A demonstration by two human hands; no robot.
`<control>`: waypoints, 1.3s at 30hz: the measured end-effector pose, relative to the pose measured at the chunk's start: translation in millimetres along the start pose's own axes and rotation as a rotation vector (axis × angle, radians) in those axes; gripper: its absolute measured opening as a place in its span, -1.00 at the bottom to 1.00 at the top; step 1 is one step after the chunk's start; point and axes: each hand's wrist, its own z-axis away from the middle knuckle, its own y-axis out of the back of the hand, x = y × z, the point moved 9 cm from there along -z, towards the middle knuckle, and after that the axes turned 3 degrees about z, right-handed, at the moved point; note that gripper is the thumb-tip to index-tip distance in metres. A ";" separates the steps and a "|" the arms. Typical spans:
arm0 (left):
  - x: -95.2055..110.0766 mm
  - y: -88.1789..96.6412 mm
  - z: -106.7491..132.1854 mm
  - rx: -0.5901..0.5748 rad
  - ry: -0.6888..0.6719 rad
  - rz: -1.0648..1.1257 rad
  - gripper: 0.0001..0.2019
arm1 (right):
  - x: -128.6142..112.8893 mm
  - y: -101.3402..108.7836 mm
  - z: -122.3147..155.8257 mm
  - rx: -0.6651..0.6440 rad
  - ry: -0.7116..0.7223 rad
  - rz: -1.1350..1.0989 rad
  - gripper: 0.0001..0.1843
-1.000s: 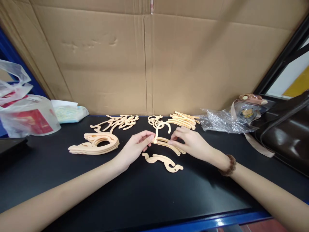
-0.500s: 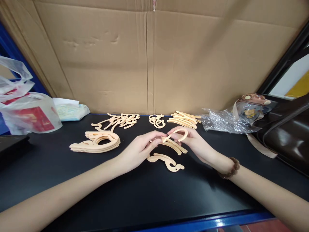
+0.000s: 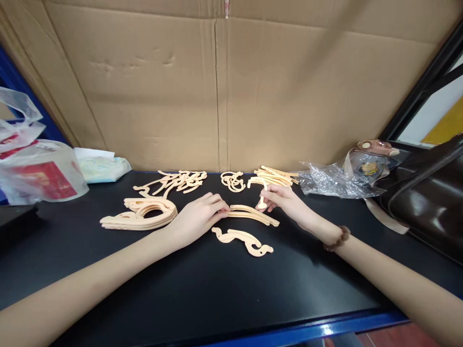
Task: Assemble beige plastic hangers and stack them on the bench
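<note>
Nearby, red packet (image 3: 43, 180) in plastic bag (image 3: 70, 156); right fingers (image 3: 270, 193) tight on hook piece (image 3: 257, 181); left fingers (image 3: 215, 203) flat.

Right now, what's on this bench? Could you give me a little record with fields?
Left hand: fingertips rest on the end of the curved strips
Right hand: pinches a hook piece by its stem
Nearest the camera: S-shaped piece, lying flat on the black table
Left: stacked arches
Back: loose wooden parts by the cardboard wall
Right edge: brown bag
</note>
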 end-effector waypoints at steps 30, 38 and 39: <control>-43.8 18.2 12.0 0.274 0.397 0.287 -0.71 | -12.0 -32.3 18.1 -0.147 -0.051 -0.310 -0.74; -6.5 23.0 7.7 0.226 0.237 0.093 -0.67 | -20.2 -32.8 21.7 -0.087 -0.027 -0.357 -0.75; 4.2 23.5 6.9 0.221 0.182 0.049 -0.66 | -21.7 -34.3 22.6 -0.088 -0.030 -0.357 -0.75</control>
